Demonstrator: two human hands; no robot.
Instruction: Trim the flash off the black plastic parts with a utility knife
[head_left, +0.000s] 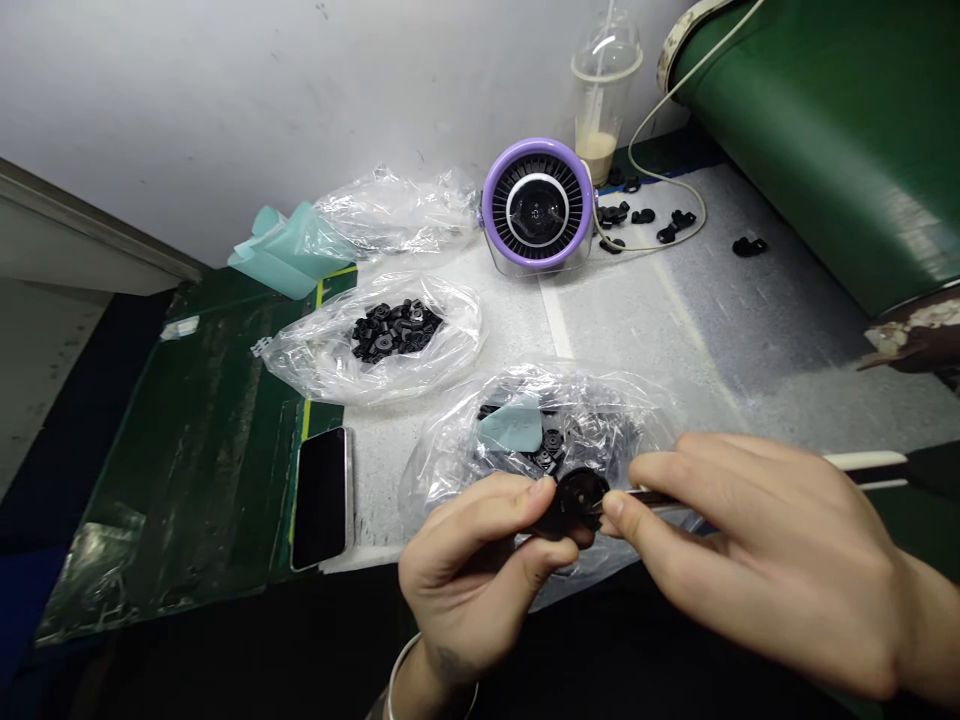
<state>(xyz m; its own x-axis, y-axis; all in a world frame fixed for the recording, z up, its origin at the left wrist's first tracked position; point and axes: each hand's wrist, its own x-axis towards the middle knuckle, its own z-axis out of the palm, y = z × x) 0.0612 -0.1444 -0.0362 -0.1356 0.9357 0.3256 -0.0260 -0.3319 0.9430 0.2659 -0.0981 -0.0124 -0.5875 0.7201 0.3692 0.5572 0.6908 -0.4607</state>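
- Glossy black phone (pixel 321 498) lying flat on a scuffed green mat (pixel 187 450)
- Crinkly clear plastic bag (pixel 322 350) holding chunky black parts (pixel 396 330)
- Left hand (pixel 480 570) closed, pinching a matte black round part (pixel 577 497) above a second bag (pixel 517 430)
- That part's disc face points right, short body running left, roughly level
- Right hand (pixel 757 550) gripping a thin metal tool (pixel 652 496), its tip just beside the disc

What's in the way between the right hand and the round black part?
Nothing visible. The right hand holds a thin tool right up against the black part, which the left hand pinches.
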